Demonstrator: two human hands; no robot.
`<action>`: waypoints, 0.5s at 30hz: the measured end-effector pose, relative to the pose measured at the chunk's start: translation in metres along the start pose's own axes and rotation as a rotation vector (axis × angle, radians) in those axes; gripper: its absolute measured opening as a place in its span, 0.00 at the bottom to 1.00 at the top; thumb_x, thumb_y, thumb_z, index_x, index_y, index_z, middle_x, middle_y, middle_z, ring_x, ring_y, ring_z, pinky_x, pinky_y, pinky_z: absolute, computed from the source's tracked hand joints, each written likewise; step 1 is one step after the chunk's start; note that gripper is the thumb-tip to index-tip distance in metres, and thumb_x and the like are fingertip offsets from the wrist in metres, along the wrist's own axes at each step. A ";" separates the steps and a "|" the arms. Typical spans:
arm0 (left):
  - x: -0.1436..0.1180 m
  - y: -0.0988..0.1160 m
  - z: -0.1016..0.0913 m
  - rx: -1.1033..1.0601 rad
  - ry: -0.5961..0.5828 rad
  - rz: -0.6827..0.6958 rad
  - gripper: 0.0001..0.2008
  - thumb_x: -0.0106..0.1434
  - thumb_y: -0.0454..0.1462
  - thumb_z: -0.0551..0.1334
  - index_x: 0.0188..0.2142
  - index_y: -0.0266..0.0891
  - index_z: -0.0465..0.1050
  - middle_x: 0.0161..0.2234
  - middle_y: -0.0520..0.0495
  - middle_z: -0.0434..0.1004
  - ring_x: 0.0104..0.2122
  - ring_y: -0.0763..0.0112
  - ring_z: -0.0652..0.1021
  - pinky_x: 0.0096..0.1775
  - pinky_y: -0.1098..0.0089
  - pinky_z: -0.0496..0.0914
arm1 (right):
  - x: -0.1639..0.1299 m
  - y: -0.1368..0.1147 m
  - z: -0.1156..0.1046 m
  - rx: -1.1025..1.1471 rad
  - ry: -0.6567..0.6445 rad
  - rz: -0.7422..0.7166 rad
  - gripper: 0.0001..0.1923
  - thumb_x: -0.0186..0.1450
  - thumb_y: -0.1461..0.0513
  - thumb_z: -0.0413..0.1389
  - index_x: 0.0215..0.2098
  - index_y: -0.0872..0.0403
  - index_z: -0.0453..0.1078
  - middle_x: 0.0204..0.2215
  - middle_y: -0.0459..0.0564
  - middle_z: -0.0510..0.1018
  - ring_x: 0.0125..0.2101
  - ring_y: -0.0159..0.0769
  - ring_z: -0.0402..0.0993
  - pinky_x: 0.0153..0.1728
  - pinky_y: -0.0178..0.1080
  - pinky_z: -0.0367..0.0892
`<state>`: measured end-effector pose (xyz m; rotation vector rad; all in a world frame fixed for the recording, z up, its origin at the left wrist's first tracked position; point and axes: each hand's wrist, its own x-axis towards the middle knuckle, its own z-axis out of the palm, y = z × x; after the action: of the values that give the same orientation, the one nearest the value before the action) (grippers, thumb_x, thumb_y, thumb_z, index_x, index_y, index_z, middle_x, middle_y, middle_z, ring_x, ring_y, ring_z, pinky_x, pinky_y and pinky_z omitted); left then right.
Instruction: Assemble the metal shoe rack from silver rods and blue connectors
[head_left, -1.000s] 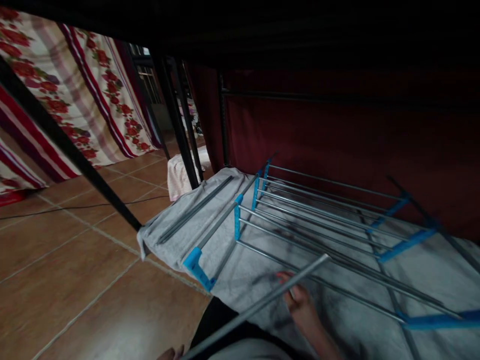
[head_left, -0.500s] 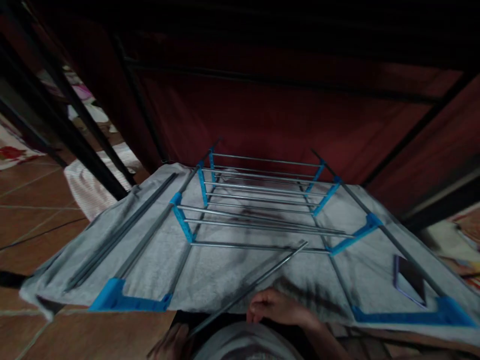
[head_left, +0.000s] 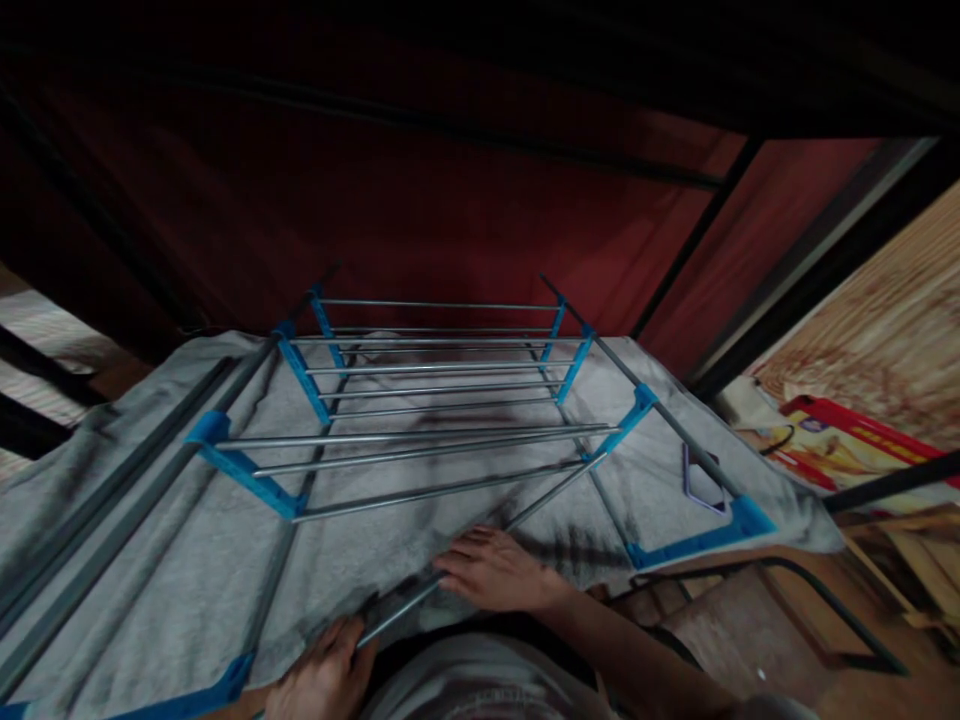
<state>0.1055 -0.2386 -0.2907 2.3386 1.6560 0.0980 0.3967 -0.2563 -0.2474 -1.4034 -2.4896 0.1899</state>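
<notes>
My left hand is wrapped round the near end of a loose grey metal tube at the bottom of the view. My right hand lies over the same tube further along, fingers curled on it. The tube slants up to the right, its far end close to a blue plastic bracket of the rack. This rack of metal rods and blue brackets stands on a grey cloth. Some rods of the front row end near that bracket; whether they sit in it I cannot tell.
Loose grey tubes lie along the left of the cloth. A phone rests at the right, inside the frame. Behind hangs a dark red curtain with black bars. At the far right are a colourful box and a metal-framed chair.
My right hand has moved onto the tube. The tube's far end now lies close to the right bracket. The view has turned to the right.
</notes>
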 end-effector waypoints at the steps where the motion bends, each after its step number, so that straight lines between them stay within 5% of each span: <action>1: 0.004 -0.003 0.002 0.016 0.017 0.008 0.21 0.69 0.44 0.50 0.45 0.46 0.81 0.45 0.44 0.85 0.42 0.57 0.85 0.43 0.65 0.76 | 0.000 0.001 0.001 -0.019 -0.009 -0.012 0.14 0.77 0.50 0.52 0.46 0.50 0.73 0.38 0.46 0.80 0.40 0.36 0.75 0.49 0.38 0.67; 7: 0.023 -0.019 -0.003 0.026 0.017 0.005 0.20 0.66 0.47 0.53 0.46 0.47 0.82 0.46 0.45 0.86 0.41 0.56 0.85 0.41 0.65 0.77 | 0.012 0.011 0.002 -0.068 -0.018 -0.047 0.16 0.78 0.50 0.49 0.48 0.51 0.73 0.41 0.47 0.80 0.44 0.36 0.74 0.51 0.38 0.67; 15: 0.036 -0.008 -0.022 0.024 0.076 0.064 0.21 0.66 0.48 0.50 0.40 0.46 0.81 0.41 0.45 0.86 0.38 0.58 0.84 0.38 0.65 0.75 | 0.015 0.016 -0.001 -0.095 -0.002 -0.021 0.18 0.79 0.50 0.47 0.49 0.51 0.72 0.42 0.48 0.80 0.44 0.36 0.73 0.51 0.38 0.66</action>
<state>0.1064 -0.1982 -0.2757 2.4346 1.6249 0.1833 0.4029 -0.2352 -0.2479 -1.4130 -2.5441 0.0694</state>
